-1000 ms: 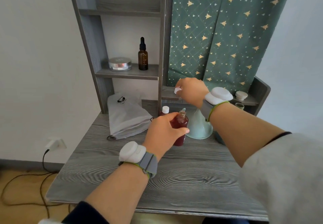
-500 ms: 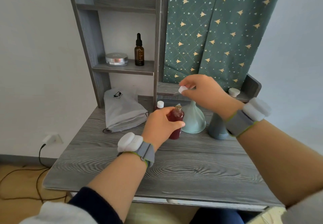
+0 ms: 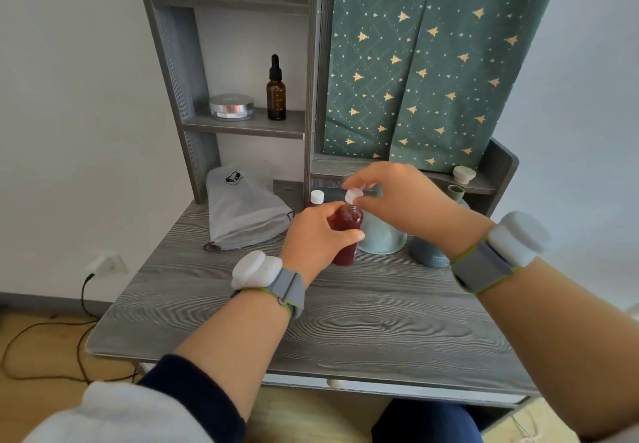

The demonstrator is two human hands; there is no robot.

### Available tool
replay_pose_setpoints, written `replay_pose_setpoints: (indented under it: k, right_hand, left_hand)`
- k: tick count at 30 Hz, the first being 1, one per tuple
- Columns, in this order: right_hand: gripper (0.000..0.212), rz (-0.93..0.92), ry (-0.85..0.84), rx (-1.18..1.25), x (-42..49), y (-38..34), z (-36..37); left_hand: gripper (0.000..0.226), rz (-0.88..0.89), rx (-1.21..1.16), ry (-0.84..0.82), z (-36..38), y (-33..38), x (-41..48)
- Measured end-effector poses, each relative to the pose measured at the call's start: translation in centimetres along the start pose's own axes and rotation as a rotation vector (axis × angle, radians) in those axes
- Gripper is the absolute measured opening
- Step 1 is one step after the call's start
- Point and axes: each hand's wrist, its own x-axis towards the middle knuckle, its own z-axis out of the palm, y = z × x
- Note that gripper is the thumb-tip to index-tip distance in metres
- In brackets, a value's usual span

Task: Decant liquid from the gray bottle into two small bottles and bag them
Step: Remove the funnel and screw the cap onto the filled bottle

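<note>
A: What's the setting?

B: A gray wood-grain desk [image 3: 345, 321] against a white wall. A shelf unit [image 3: 173, 72] rises at its back, with a green curtain [image 3: 432, 62] patterned with gold trees to the right. An amber dropper bottle [image 3: 276, 91] and a silver tin [image 3: 231, 106] stand on one shelf. A gray drawstring bag [image 3: 245, 211] lies at the desk's back left.

A: And the bottles?

B: A small bottle [image 3: 345, 231] of red liquid stands upright mid-desk. A second small bottle [image 3: 316, 197], white-capped, stands just behind it. A teal funnel [image 3: 380, 238] sits mouth-down just to the right. Beyond that is the gray bottle [image 3: 427, 252], partly hidden by the right wrist.

A: The hands?

B: The left hand [image 3: 316, 238] curls fingers and thumb round the red bottle's body. The right hand [image 3: 397, 193], arched above, pinches a white cap [image 3: 353, 195] between thumb and fingertips, right at the bottle's neck.
</note>
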Motion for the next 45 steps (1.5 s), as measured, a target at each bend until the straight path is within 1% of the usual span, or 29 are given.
replay_pose_setpoints:
  k: [5, 8, 10, 18, 22, 27, 31, 33, 35, 36, 39, 41, 45]
  right_hand:
    - [0.024, 0.013, -0.011, 0.002, 0.2, 0.2, -0.1]
    - [0.025, 0.017, -0.036, -0.002, 0.2, 0.2, 0.0]
    - [0.023, 0.019, -0.051, -0.007, 0.2, 0.1, 0.1]
    - [0.022, 0.079, -0.075, -0.062, 0.5, -0.5, 0.1]
    - [0.018, 0.101, -0.065, -0.145, 0.7, -0.7, 0.3]
    - [0.041, 0.116, -0.022, -0.321, 0.9, -0.7, 0.8]
    - [0.049, 0.128, -0.039, -0.341, 0.8, -1.1, 0.8]
    - [0.042, 0.146, -0.053, -0.231, 0.7, -1.2, 0.4]
    - [0.024, 0.142, -0.070, -0.093, 0.5, -1.3, -0.2]
    - [0.021, 0.123, -0.091, -0.073, 0.4, -1.3, -0.4]
    - [0.031, 0.086, -0.174, -0.064, 0.2, -1.3, -0.9]
    - [0.034, 0.089, -0.189, -0.075, 0.2, -1.4, -0.9]
    - [0.021, 0.083, -0.138, -0.128, 0.5, -1.2, -0.4]
  left_hand:
    - [0.037, 0.015, -0.002, 0.004, 0.0, -0.1, 0.1]
    - [0.027, 0.019, -0.024, 0.013, 0.1, -0.3, 0.0]
    - [0.026, 0.016, -0.040, 0.017, 0.2, -0.3, -0.1]
    - [0.034, 0.025, -0.058, 0.020, 0.3, -0.4, 0.0]
    - [0.039, 0.023, -0.060, 0.025, 0.3, -0.3, 0.0]
    - [0.038, 0.000, -0.042, 0.021, 0.5, -0.3, 0.0]
    - [0.037, -0.011, -0.031, 0.025, 0.5, -0.1, 0.0]
    - [0.038, 0.004, -0.041, 0.019, 0.5, 0.0, -0.1]
    - [0.040, 0.012, -0.060, 0.010, 0.5, 0.1, -0.2]
    - [0.040, 0.013, -0.065, 0.005, 0.6, 0.2, -0.2]
    - [0.039, 0.023, -0.049, -0.001, 0.6, 0.3, -0.2]
    - [0.040, 0.023, -0.047, -0.002, 0.6, 0.3, -0.2]
    - [0.038, 0.020, -0.034, -0.004, 0.6, 0.3, -0.2]
